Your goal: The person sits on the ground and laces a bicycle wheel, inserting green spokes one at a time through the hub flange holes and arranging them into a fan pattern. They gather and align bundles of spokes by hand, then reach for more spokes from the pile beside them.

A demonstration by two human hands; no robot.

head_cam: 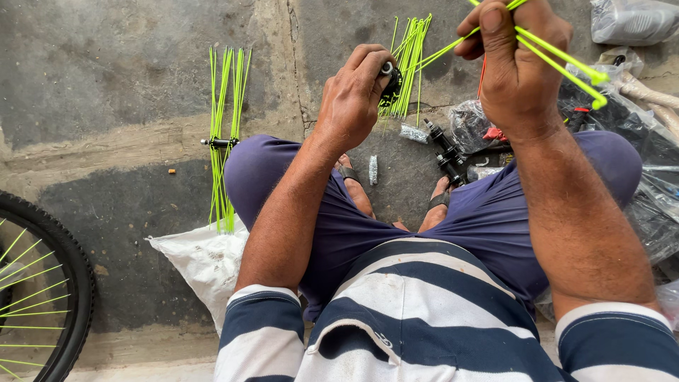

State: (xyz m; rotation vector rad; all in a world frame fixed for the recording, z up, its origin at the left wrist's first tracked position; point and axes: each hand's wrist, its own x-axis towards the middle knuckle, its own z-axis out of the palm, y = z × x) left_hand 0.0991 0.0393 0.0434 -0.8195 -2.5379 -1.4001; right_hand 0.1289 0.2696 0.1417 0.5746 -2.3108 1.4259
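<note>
Neon-green spokes (559, 60) dominate the head view. The right hand (520, 67) is raised at the upper right, its grip pinching a small bunch of these spokes between thumb and fingers; the spokes cross the grip, with short ends running out to the right and one long end slanting down-left toward the hub (390, 83). The left hand (353, 95) is held lower and further left, its grip closed around the black hub, which shows at the fingertips with a pale axle end on top. The long spoke's tip lies just beside the hub; whether it touches cannot be told.

Behind the hub, a loose sheaf of spokes (410, 49) lies on the concrete floor (106, 71). To the left a second bundle (225, 141), already fanned through another black hub, lies on the floor, its lower ends resting on a white sack (205, 258). Between the person's sandalled feet lie a small silvery packet (373, 170) and, near it, a second packet (414, 134). Black axle parts (445, 152) lie just right of these, beside crumpled clear plastic bags (470, 124). More plastic wrapping is piled at the right edge.

At the lower left a wheel (49, 290) with a black tyre and green spokes enters the view, well apart from both hands. The person sits with knees spread, in dark blue shorts and a striped shirt.
</note>
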